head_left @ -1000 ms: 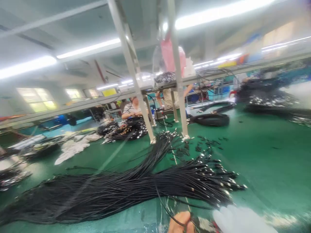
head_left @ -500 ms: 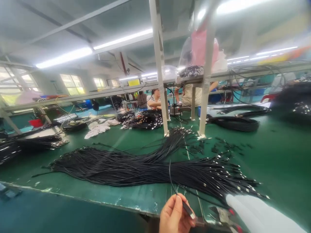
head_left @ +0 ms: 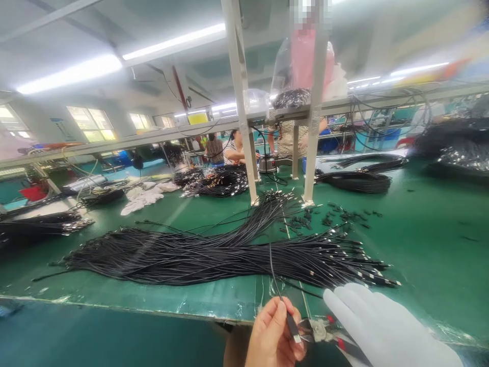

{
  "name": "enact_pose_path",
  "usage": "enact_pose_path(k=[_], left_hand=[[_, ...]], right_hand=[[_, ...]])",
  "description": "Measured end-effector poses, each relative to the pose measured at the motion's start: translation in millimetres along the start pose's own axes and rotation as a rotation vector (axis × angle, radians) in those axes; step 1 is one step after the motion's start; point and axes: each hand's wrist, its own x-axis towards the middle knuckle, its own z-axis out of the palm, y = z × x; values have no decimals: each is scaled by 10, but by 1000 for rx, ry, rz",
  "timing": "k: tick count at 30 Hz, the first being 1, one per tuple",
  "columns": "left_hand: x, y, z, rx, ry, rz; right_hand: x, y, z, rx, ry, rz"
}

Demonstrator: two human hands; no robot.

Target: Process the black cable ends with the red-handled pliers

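Note:
Between the thumb and fingers of my bare left hand (head_left: 273,331) is one black cable (head_left: 273,267) near its end. The cable's connector (head_left: 293,327), with a bare metal tip, points down and to the right. My right hand (head_left: 385,323) wears a white glove and holds pliers (head_left: 320,330) with red and dark handles; the glove covers most of the handles. The pliers' jaws are right beside the connector; whether they touch it I cannot tell. Behind both hands, a long bundle of black cables (head_left: 198,260) lies across the green table, metal-tipped ends to the right.
Small black pieces (head_left: 301,220) are scattered behind the bundle. Pale shelf posts (head_left: 315,127) stand on the green table (head_left: 428,239). Coiled cables (head_left: 353,182) and white gloves (head_left: 143,196) lie farther back. At the far side, a person in a striped top (head_left: 286,140) is partly hidden.
My right hand has moved left with the pliers, bringing their jaws close to the connector. My left hand keeps hold of the cable. The whole view has shifted slightly.

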Motion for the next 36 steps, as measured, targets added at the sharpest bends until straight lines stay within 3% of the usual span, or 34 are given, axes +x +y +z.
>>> enact_pose_path(k=[13, 19, 25, 32, 36], left_hand=[[-38, -19, 26, -12, -3, -50], [-16, -103, 3, 30, 53, -25], [19, -128, -61, 69, -6, -92], [-8, -167, 48, 202, 87, 73], [12, -217, 51, 198, 103, 96]], right_hand=[[51, 7, -9, -5, 34, -9], [-53, 51, 52, -19, -19, -39], [-170, -2, 187, -2, -75, -6], [-131, -52, 125, -95, 27, 25], [-123, -95, 100, -159, 34, 38]])
